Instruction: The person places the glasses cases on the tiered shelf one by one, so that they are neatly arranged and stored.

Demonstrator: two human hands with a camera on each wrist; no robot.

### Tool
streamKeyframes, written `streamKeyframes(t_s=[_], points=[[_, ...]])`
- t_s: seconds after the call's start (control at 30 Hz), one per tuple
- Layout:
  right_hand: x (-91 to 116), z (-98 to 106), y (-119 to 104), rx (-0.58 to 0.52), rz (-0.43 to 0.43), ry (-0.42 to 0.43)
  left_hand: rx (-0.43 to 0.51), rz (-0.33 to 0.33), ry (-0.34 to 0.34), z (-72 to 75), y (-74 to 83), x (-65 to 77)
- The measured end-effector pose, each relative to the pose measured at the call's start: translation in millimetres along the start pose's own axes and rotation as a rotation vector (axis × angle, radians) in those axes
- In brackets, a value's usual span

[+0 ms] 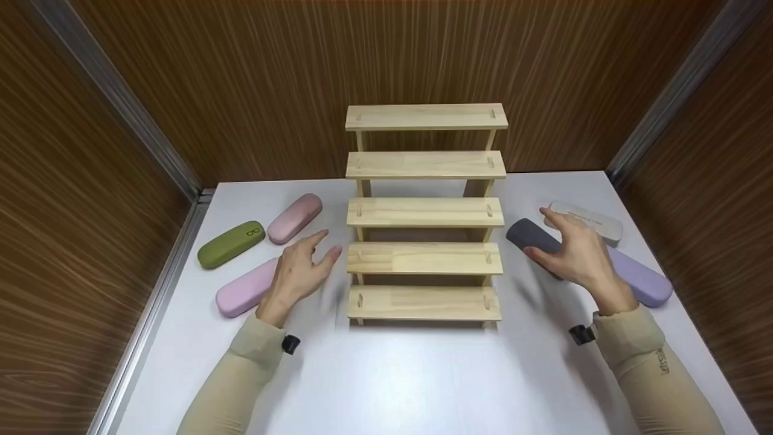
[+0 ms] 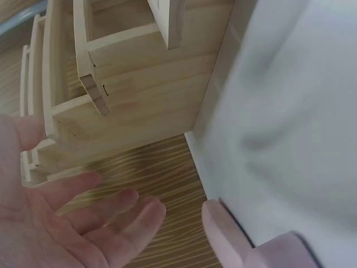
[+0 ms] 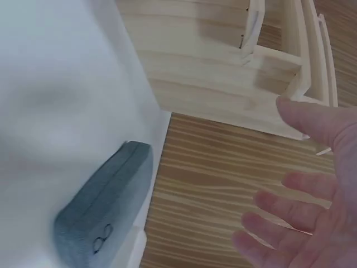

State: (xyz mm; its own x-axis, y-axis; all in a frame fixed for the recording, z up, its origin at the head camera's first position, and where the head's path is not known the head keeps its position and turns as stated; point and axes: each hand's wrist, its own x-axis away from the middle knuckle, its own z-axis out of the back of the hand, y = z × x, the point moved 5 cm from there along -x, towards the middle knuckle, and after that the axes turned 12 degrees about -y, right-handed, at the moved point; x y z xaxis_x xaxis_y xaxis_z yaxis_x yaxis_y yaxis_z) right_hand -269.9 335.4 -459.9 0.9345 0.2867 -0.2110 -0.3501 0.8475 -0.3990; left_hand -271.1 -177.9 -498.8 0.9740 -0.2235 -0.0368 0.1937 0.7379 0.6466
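Hovering over the white desk (image 1: 386, 386), the left hand (image 1: 298, 273), fingers apart and holding nothing, is beside a rounded light-pink case (image 1: 244, 289); the right hand (image 1: 577, 251), also unclosed and empty, hangs above a dark grey oblong case (image 1: 526, 232). The left thumb, near the pale wooden five-tier rack (image 1: 426, 258), could jolt it; a low right wrist could shove the smooth lilac case (image 1: 645, 279).

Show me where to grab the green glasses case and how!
I'd take the green glasses case around its middle, coming from above, thumb and fingers on its two long sides. It lies lengthwise on the white table, long and narrow with rounded ends, and nothing covers it.
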Motion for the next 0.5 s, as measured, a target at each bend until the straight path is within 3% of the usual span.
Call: streamKeyframes(t_s=[0.5], points=[[14,-18,35,-0.031,-0.037,0.045,0.332,0.122,-0.049,-25.3,-28.3,16.9]])
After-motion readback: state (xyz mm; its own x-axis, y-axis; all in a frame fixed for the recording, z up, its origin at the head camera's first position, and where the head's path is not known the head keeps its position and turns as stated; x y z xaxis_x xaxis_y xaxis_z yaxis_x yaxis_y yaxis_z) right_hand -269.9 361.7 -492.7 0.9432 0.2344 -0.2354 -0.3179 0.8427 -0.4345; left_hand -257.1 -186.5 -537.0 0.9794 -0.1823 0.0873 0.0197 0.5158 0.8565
